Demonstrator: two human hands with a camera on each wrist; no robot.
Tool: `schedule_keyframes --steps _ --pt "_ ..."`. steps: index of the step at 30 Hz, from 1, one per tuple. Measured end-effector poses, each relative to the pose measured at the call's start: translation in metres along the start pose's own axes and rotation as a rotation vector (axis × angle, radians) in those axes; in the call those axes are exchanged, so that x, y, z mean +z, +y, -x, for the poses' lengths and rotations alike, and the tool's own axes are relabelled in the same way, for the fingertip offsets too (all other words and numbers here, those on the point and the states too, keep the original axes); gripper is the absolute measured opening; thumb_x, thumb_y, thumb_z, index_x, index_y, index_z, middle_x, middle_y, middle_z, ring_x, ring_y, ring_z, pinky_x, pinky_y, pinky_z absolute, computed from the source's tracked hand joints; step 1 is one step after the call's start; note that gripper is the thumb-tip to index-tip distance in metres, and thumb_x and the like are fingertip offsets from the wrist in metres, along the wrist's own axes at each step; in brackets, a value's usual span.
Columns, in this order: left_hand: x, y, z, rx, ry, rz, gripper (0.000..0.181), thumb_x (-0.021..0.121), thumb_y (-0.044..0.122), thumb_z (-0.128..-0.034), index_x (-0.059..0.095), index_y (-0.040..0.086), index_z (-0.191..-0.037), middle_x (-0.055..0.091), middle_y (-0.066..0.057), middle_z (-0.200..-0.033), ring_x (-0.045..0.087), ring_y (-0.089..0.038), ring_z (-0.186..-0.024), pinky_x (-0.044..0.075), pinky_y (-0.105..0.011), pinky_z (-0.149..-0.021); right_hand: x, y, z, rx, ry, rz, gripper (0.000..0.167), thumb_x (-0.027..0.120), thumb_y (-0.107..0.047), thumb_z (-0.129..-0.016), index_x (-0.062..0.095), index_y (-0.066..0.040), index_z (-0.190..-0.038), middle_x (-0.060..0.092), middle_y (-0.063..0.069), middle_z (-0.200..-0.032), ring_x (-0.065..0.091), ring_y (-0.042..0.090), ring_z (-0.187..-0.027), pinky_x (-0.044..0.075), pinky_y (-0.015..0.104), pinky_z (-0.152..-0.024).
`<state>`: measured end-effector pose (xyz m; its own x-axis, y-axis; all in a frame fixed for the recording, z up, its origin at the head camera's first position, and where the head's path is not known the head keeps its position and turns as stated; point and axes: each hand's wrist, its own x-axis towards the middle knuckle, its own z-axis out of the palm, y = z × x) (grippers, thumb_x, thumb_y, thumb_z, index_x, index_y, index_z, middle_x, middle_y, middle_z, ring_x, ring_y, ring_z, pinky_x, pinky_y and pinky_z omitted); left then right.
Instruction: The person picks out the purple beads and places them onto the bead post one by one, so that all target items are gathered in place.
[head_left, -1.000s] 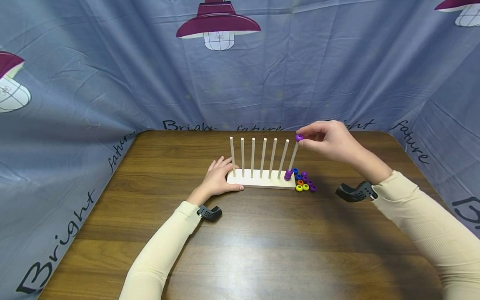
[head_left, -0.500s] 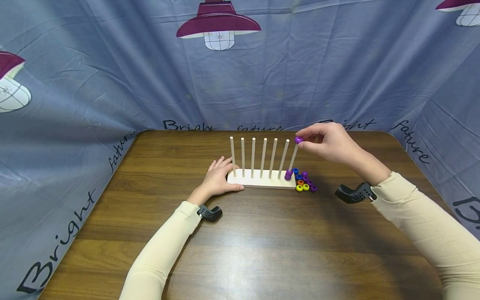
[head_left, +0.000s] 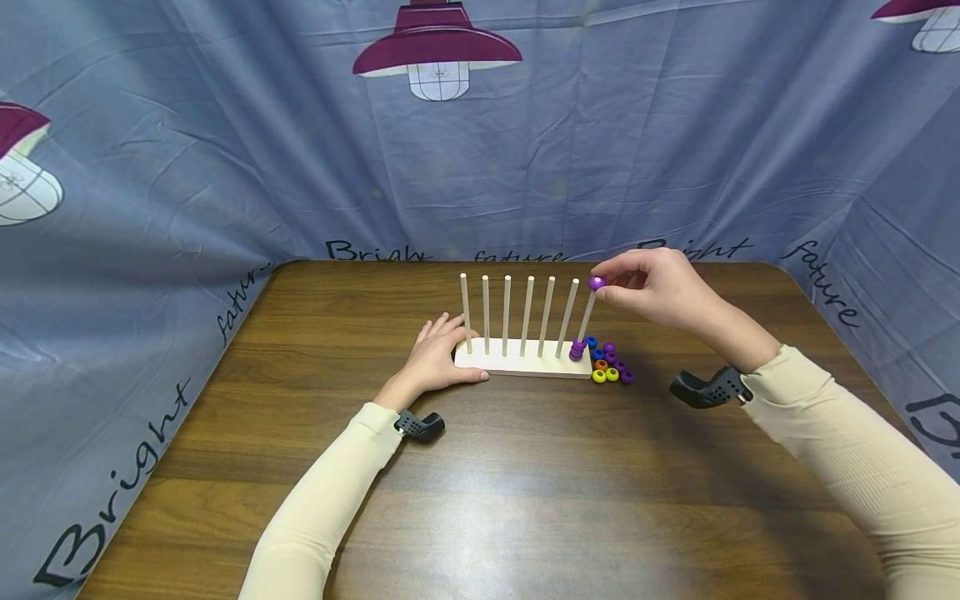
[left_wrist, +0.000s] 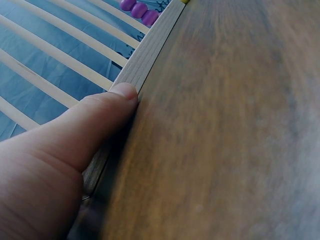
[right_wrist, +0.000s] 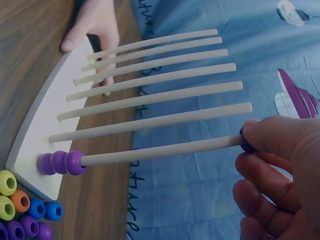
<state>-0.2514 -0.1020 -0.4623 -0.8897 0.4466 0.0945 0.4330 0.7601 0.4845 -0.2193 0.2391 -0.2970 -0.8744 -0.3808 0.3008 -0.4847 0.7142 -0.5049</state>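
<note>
A pale wooden base (head_left: 517, 360) with several upright pegs stands on the table. My left hand (head_left: 431, 360) grips its left end, thumb along the front edge, as the left wrist view also shows the thumb (left_wrist: 102, 107) on the wood. With thumb and fingers my right hand (head_left: 656, 287) pinches a purple bead (head_left: 597, 283) at the top of the rightmost peg. In the right wrist view the peg's tip is at that bead (right_wrist: 246, 142), partly hidden by the thumb. Three purple beads (right_wrist: 60, 163) are stacked at the foot of the same peg; the other pegs are bare.
Loose beads lie against the base's right end: yellow (head_left: 612, 375), orange (head_left: 601, 365), blue (head_left: 591, 342) and several purple (head_left: 627, 377). The brown wooden table (head_left: 480, 492) extends around them, with a printed blue curtain (head_left: 480, 183) behind and at both sides.
My right hand has lowered slightly with the purple bead, at the top of the rightmost peg. The left hand and the base have stayed in place.
</note>
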Motion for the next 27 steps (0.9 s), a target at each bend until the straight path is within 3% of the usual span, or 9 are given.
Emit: schedule_keyframes --steps 9,27 --pt "0.0000 0.0000 -0.0003 -0.003 -0.006 -0.002 0.071 0.082 0.055 -0.0748 0.064 0.018 -0.133 0.037 -0.014 -0.164 0.021 -0.041 -0.157 0.010 -0.060 -0.129 -0.0002 -0.0002 0.0012 -0.005 0.004 0.012 0.019 0.077 -0.015 -0.089 0.079 -0.008 -0.107 0.078 0.008 -0.091 0.062 0.006 -0.068 0.048 0.016 -0.058" --pt "0.0002 0.0003 0.0003 -0.004 -0.004 -0.003 0.070 0.083 0.055 -0.0749 0.065 0.018 -0.133 0.038 -0.014 -0.164 0.021 -0.041 -0.157 0.010 -0.060 -0.129 0.0002 0.0012 0.0012 -0.018 0.003 0.023 0.019 0.078 -0.012 -0.088 0.079 -0.008 -0.106 0.079 0.007 -0.088 0.060 0.002 -0.066 0.047 0.016 -0.058"
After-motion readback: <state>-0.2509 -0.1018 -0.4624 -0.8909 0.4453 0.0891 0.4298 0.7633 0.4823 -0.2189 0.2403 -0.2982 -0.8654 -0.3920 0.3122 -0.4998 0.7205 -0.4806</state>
